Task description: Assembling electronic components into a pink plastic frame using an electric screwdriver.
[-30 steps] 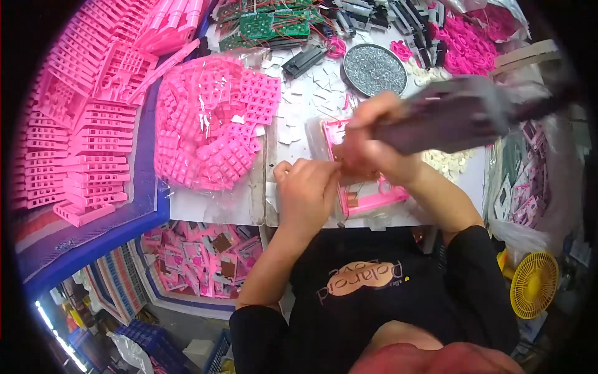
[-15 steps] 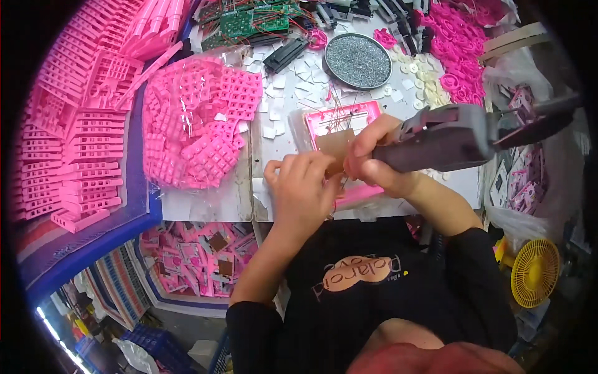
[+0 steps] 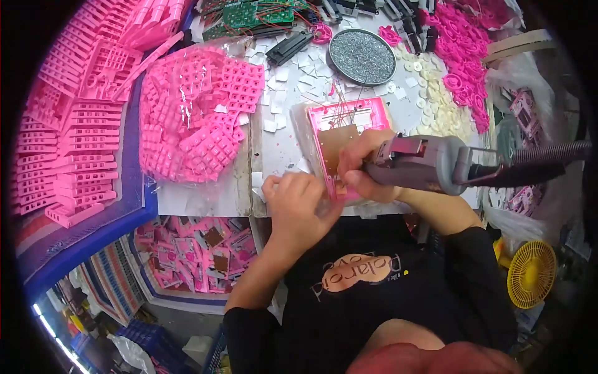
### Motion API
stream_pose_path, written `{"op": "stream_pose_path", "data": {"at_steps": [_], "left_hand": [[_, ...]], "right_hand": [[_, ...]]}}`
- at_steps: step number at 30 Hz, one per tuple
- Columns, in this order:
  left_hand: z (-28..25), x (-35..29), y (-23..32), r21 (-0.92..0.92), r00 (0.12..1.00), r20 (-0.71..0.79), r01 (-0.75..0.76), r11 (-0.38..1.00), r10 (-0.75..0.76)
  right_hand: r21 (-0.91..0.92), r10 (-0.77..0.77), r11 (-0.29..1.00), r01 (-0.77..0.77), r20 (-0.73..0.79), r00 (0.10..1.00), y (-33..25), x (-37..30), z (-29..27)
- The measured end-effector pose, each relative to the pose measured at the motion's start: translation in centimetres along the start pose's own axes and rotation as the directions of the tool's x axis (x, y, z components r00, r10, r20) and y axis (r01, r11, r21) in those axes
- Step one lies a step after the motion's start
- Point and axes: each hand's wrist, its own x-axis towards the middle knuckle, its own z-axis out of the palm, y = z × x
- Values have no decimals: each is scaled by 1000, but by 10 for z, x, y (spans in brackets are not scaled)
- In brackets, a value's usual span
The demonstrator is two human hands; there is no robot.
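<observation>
A pink plastic casing [image 3: 350, 108] lies on the white worktop, on a clear-edged stack or wrap. Inside it are a brown board [image 3: 335, 144] and thin red wires [image 3: 340, 112]. My right hand [image 3: 369, 177] is wrapped around a dark grey electric screwdriver [image 3: 423, 163], held almost level with its front end over the casing's near part; the bit is hard to make out. My left hand [image 3: 296, 202] is at the casing's near left corner, fingers loosely bent and thumb stretched out against the edge. Nothing shows in its grasp.
A round tray of small screws [image 3: 362, 56] stands behind the casing, beside cream discs [image 3: 430, 93] and pink rings [image 3: 458, 50]. Left of me are a bag of pink keypads [image 3: 193, 118] and stacked pink parts [image 3: 87, 143]. Green circuit boards [image 3: 249, 12] lie at the back.
My left hand has drawn back from the screwdriver's front end to the casing's near left corner. The screwdriver in my right hand has shifted slightly left and nearer to me.
</observation>
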Motion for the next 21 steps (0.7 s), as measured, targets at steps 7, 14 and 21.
{"op": "stream_pose_path", "data": {"at_steps": [7,14,21], "left_hand": [[8,-31,1,-11,990,131,45,999,-43],[-19,12,-19,-87,971,-45,229,970,-233],[-9,-2,-7,-52,983,-175,46,998,-54]], "right_hand": [[558,55,828,51,-171,984,-6,-1,-3],[-617,-98,777,129,84,992,18,-27,1],[-698,-190,641,321,261,946,21,-23,9]]}}
